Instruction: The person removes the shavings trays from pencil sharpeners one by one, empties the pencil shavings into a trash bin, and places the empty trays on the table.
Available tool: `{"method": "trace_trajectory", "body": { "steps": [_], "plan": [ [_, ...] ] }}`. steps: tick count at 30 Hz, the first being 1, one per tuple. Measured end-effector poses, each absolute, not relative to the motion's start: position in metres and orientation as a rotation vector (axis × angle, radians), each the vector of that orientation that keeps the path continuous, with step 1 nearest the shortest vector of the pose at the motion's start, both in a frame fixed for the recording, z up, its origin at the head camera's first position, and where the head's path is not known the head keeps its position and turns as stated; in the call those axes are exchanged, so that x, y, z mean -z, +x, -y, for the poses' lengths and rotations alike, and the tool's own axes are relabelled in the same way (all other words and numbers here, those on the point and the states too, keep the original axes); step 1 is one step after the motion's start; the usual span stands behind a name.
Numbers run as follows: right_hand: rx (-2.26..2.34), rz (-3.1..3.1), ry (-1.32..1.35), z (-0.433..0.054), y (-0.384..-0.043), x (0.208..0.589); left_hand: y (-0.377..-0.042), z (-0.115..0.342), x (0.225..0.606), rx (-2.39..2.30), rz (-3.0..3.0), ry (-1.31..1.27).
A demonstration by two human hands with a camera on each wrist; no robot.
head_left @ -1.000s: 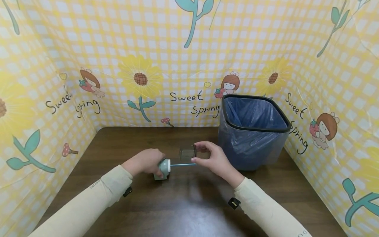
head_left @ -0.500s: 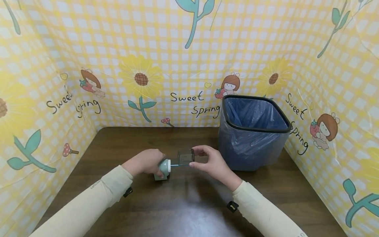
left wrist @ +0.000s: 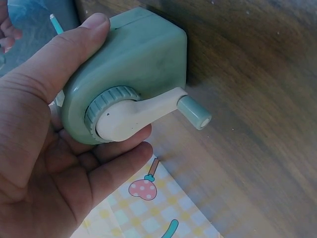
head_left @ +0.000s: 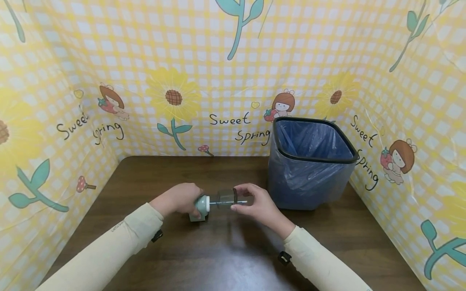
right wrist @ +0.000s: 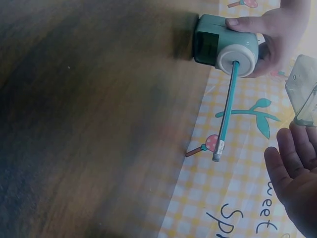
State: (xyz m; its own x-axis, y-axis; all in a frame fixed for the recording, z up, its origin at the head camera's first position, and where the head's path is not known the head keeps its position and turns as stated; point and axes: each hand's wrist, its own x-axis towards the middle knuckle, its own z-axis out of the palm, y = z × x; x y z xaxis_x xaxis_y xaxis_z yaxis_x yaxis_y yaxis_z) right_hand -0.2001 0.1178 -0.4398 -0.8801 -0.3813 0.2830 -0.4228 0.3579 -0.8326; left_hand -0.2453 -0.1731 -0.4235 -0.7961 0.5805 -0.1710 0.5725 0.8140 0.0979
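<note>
My left hand [head_left: 181, 198] grips a green pencil sharpener [left wrist: 148, 44] round its body, thumb on one side and fingers beneath. The sharpener's white crank [left wrist: 143, 116] with a green knob faces outward in the left wrist view. From its white front ring a blue pencil [right wrist: 229, 106] sticks out, eraser end away from the body. A dark opening [right wrist: 207, 47] shows below the ring. My right hand [head_left: 256, 204] pinches a clear, smoky shavings drawer [head_left: 226, 197] by its end. In the head view the drawer overlaps the pencil, close to the sharpener.
A bin [head_left: 309, 182] with a black rim and blue liner stands at the back right, close behind my right hand. A brown wooden table [head_left: 164, 250] lies under everything. Yellow checked cloth [head_left: 225, 81] rises along the back and both sides.
My right hand has moved the shavings drawer down and slightly left, from above the pencil to over it. The left hand and sharpener stay where they were.
</note>
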Motion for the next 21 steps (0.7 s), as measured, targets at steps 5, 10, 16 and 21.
{"method": "trace_trajectory", "body": {
  "steps": [5, 10, 16, 21],
  "plan": [
    [-1.591, 2.557, 0.752, -0.117, -0.200, 0.446, -0.246, 0.173, 0.424, -0.067, -2.804, 0.898],
    [-1.591, 2.557, 0.760, -0.117, -0.199, 0.449, -0.246, 0.173, 0.424, -0.071, -2.799, 0.887],
    [-1.569, 2.571, 0.776, -0.116, -0.198, 0.453, -0.244, 0.173, 0.424, -0.062, -2.802, 0.883],
    [-1.557, 2.561, 0.801, -0.116, -0.198, 0.455, -0.242, 0.173, 0.421, -0.047, -2.808, 0.907]
  ]
}}
